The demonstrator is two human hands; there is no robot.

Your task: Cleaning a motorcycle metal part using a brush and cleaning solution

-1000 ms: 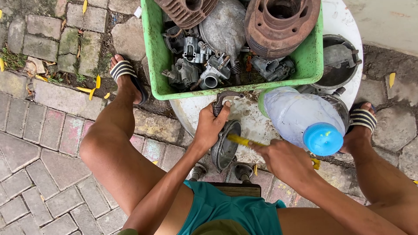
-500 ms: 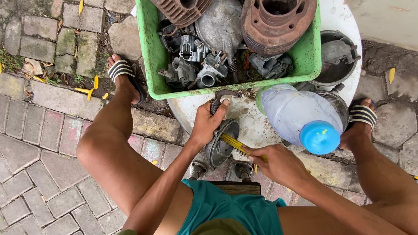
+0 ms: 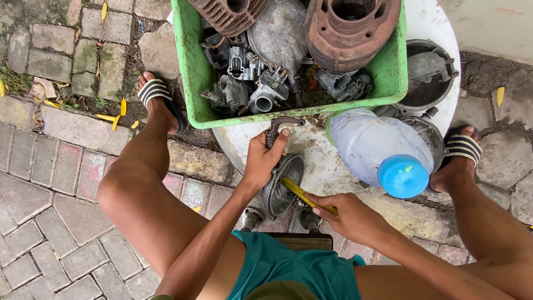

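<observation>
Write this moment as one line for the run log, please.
left hand: holds round metal part | right hand: holds yellow-handled tool against part | near: green crate of engine parts, plastic bottle

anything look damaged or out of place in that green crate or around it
The two finned round metal cylinders in the green plastic crate are heavily rusted. The large clear plastic bottle with a blue cap lies on its side against the crate. Nothing looks spilled.

My left hand (image 3: 265, 157) reaches forward, fingers curled shut in a grip, thumb up. My right hand (image 3: 345, 214) sits nearer my body, fingers pinched closed, wrist angled inward.
</observation>
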